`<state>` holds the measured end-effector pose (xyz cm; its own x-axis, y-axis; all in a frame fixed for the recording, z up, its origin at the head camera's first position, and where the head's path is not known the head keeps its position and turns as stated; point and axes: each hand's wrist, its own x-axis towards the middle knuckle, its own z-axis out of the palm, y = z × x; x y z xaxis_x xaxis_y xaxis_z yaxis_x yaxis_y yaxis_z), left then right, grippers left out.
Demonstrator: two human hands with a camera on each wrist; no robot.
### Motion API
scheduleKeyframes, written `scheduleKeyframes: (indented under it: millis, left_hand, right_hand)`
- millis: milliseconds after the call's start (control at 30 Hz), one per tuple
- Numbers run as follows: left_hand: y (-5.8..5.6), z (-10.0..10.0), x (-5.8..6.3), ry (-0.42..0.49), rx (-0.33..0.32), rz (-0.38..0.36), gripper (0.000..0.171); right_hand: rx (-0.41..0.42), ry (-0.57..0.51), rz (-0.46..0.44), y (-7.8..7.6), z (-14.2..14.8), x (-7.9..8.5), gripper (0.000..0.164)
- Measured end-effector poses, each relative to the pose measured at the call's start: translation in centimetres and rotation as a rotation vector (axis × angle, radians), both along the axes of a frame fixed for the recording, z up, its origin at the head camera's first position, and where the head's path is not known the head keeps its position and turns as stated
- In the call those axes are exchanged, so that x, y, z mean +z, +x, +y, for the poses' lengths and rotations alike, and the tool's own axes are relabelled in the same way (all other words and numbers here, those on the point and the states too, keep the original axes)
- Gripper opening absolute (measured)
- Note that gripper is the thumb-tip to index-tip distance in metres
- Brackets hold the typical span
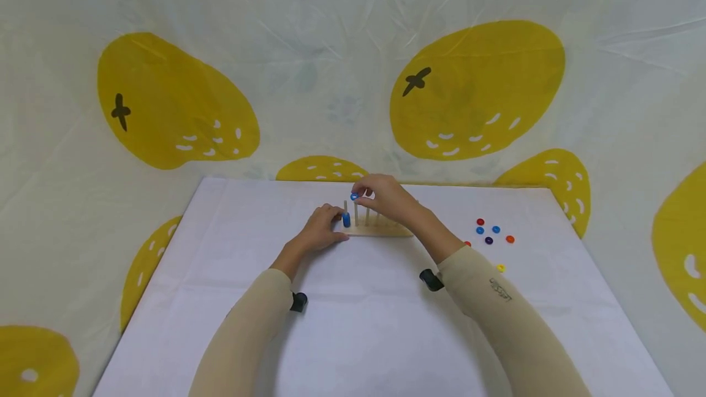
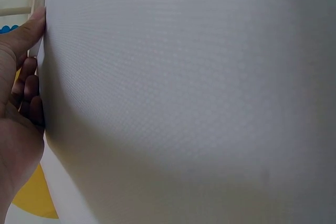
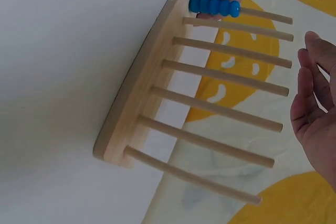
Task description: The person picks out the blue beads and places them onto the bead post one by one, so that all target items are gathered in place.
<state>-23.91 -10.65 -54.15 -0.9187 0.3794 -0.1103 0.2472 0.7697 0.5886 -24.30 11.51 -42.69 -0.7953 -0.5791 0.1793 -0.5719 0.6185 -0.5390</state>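
A wooden peg rack (image 1: 380, 231) stands upright on the table, its several thin pegs showing in a row in the right wrist view. Stacked blue rings (image 3: 214, 6) sit on the peg at its left end. My left hand (image 1: 321, 228) grips that end of the base, thumb along the front edge and fingers behind. Above the second peg from the left, my right hand (image 1: 388, 198) pinches a single blue ring (image 1: 355, 196) near the peg's tip. In the right wrist view, the right hand (image 3: 317, 93) appears beside the peg tips, and the ring is hidden there.
Loose rings lie on the white table (image 1: 353, 336) to the right: a red ring (image 1: 480, 222), blue rings (image 1: 496, 230), a dark purple ring (image 1: 488, 240), orange-red rings (image 1: 510, 239) and a yellow ring (image 1: 501, 268) beside the right sleeve. A patterned cloth (image 1: 331, 78) hangs behind the table.
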Motion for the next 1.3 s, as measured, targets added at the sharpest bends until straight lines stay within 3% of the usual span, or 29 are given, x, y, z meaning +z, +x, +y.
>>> scheduleKeyframes:
  millis: [500,1300]
  left_hand:
    - [0.1,0.0,0.5,-0.004,-0.022,0.015,0.061]
    - [-0.1,-0.1,0.1,0.004,-0.014,0.013,0.062]
  right_hand:
    - [0.022,0.056,-0.034,-0.4,-2.1,-0.2,0.018]
    - [0.012,0.076,-0.057,-0.6,-2.0,-1.1,0.018]
